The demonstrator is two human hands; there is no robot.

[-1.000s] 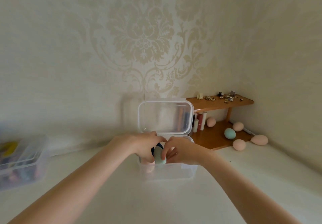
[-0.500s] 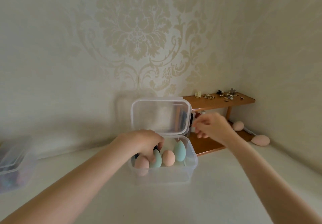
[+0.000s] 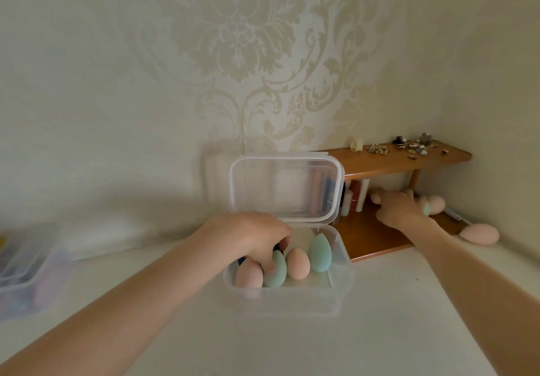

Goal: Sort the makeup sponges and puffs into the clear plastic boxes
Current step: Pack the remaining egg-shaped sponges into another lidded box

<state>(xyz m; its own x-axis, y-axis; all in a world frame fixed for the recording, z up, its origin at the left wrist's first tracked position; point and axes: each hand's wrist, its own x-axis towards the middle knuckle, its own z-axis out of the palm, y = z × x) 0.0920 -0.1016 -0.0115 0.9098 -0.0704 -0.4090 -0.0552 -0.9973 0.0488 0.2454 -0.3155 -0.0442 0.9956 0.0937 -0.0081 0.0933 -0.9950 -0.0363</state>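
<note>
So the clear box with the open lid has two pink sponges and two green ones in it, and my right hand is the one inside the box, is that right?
Not quite: the head view shows the left hand inside the clear box, fingers among the sponges. The right hand is over at the wooden shelf. The count holds: two pink, two green.

Clear box (image 3: 336, 296), centre: two pink sponges (image 3: 297, 263), two teal sponges (image 3: 319, 251). Far right: two pink sponges, one teal (image 3: 427, 208).
</note>
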